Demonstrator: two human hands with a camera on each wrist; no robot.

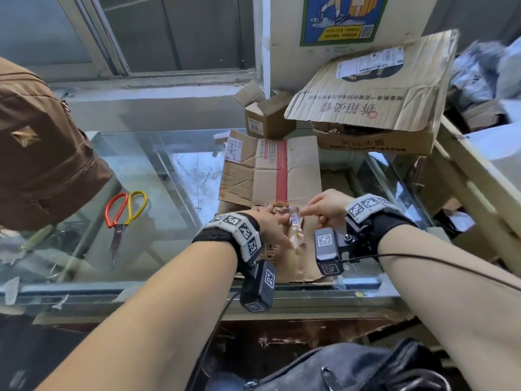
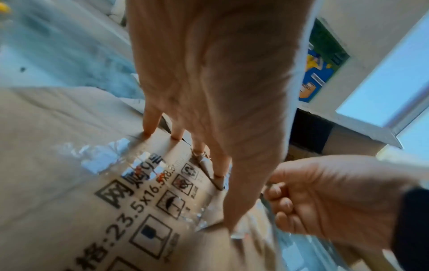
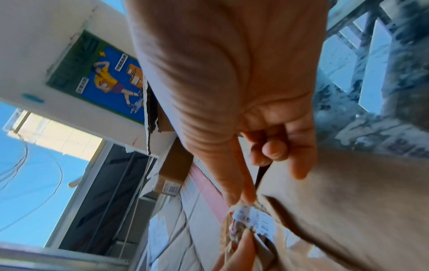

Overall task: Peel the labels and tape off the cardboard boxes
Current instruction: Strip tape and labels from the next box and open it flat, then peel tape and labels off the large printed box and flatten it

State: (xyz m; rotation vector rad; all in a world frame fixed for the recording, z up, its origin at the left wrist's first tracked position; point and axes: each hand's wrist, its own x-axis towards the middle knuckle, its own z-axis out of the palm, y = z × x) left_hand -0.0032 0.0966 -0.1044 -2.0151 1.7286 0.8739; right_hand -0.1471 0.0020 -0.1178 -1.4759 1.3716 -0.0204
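Now left hand [image 1: 270, 224] flat, fingers pressing box [image 1: 296, 266]; right hand [image 1: 324, 210] at 3 o'clock pinches tape [image 1: 294, 221]: peel low, slow.

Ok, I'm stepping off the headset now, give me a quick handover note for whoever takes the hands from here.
Left hand: fingers straight, pressing the near flattened box down on the glass counter.
Right hand: thumb and forefinger pinch the crumpled strip of tape and label, partly lifted off that box.
Done: this strip is partly off; clear tape residue still shows by the printed symbols.
Left: finish the strip. The flattened box behind has red tape and a white label; the small open box and the big box on the right keep their labels.
Scissors lie unused to the left.
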